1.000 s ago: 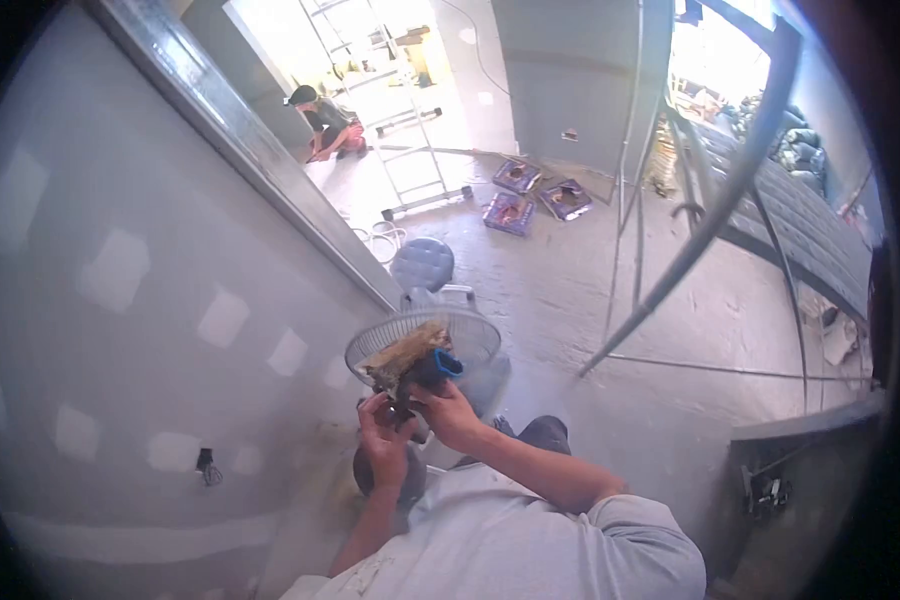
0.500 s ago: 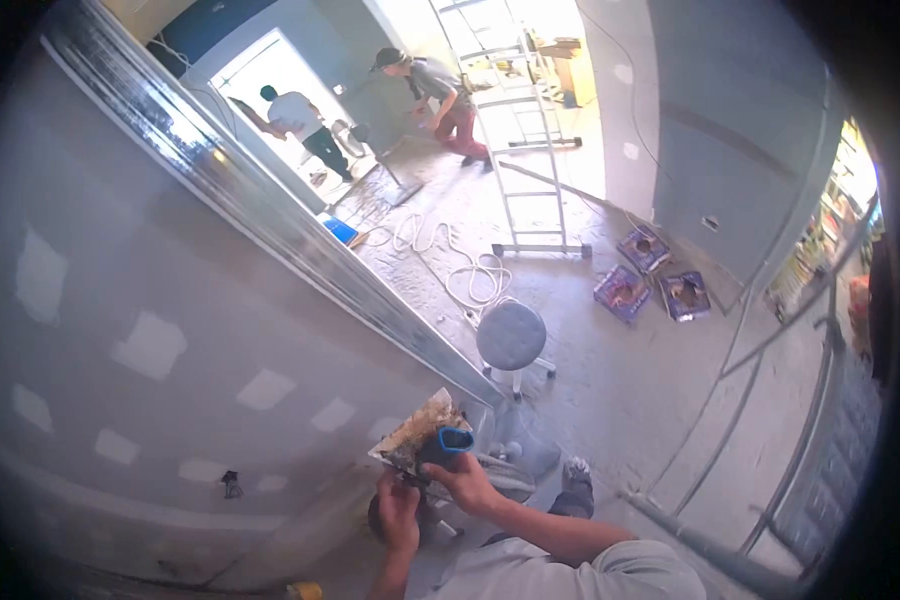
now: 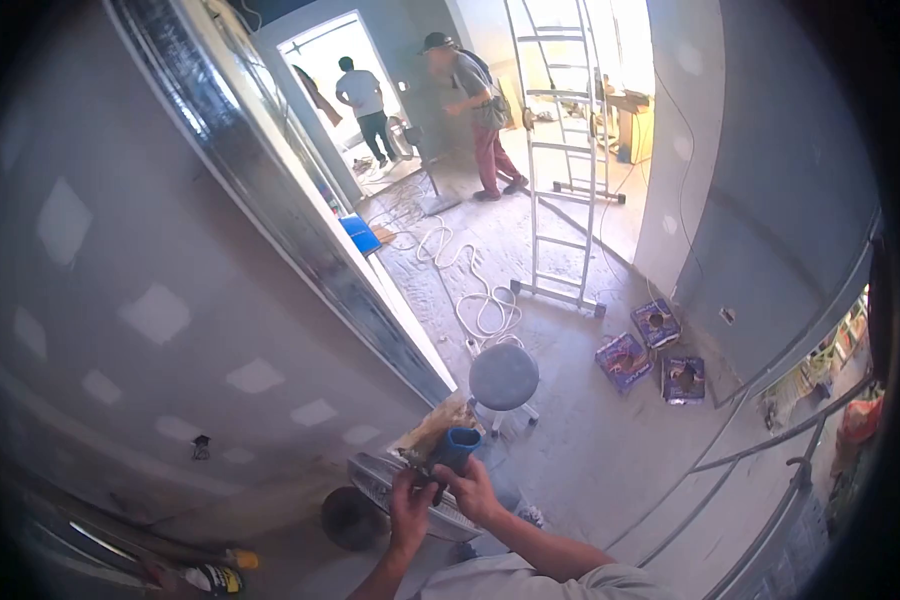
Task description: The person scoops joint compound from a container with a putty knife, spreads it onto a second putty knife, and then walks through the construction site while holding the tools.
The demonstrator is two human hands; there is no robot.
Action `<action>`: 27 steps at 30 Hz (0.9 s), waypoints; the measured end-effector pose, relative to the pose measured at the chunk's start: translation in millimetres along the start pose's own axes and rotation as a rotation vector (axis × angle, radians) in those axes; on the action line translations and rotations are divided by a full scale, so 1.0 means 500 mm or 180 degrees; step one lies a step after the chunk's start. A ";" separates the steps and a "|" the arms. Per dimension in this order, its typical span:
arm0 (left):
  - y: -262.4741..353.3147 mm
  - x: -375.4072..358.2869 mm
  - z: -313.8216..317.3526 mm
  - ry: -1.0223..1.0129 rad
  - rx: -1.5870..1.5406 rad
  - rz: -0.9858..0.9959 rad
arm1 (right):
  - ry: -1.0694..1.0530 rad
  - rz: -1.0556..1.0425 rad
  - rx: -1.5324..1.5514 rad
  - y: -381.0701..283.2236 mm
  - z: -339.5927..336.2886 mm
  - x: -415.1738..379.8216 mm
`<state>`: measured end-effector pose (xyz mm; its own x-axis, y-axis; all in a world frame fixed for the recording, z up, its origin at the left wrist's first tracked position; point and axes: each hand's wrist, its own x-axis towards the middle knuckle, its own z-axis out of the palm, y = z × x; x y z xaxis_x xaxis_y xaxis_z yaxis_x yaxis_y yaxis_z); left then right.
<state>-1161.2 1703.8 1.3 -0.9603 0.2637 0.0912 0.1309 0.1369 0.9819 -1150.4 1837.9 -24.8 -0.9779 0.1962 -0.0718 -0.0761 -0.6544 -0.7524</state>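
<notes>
My right hand (image 3: pixel 475 491) grips the blue handle (image 3: pixel 455 446) of a wide plaster knife whose blade (image 3: pixel 432 430) is caked with tan dried compound. My left hand (image 3: pixel 410 507) is closed around the lower part of the same tool, just left of the right hand. Both hands are held together in front of my chest, above a round wire fan guard (image 3: pixel 390 480) and beside a grey drywall panel (image 3: pixel 150 300) with white patched spots.
A grey round stool (image 3: pixel 504 377) stands just beyond the hands. An aluminium ladder (image 3: pixel 560 150) stands further back with white cable (image 3: pixel 480 300) coiled on the floor. Purple boxes (image 3: pixel 655 350) lie to the right. Two other people (image 3: pixel 475 100) stand near a doorway. Scaffold tubes (image 3: pixel 770 440) cross at right.
My view has swung upward from the floor toward the doorway and ladder. Both hands stay closed on the plaster knife, now lower in the frame.
</notes>
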 end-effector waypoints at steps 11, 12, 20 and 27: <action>-0.069 -0.022 -0.038 0.0135 -0.0631 -0.0137 | 0.0480 -0.0173 -0.0134 0.007 0.001 0.010; -0.071 -0.026 -0.044 0.0141 -0.0909 -0.0230 | 0.0520 -0.0081 -0.0048 0.016 -0.003 0.012; -0.060 -0.062 -0.065 0.0143 -0.0915 -0.0220 | 0.0676 0.0419 0.0184 0.019 0.041 -0.006; -0.028 -0.076 -0.084 0.0100 -0.0618 0.0127 | 0.0613 0.0361 0.0078 0.024 0.079 -0.027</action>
<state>-1136.7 1651.9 -9.1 -0.9629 0.2350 0.1327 0.1218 -0.0605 0.9907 -1145.8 1798.3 -7.0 -0.9254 0.2547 -0.2805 0.0251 -0.6974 -0.7163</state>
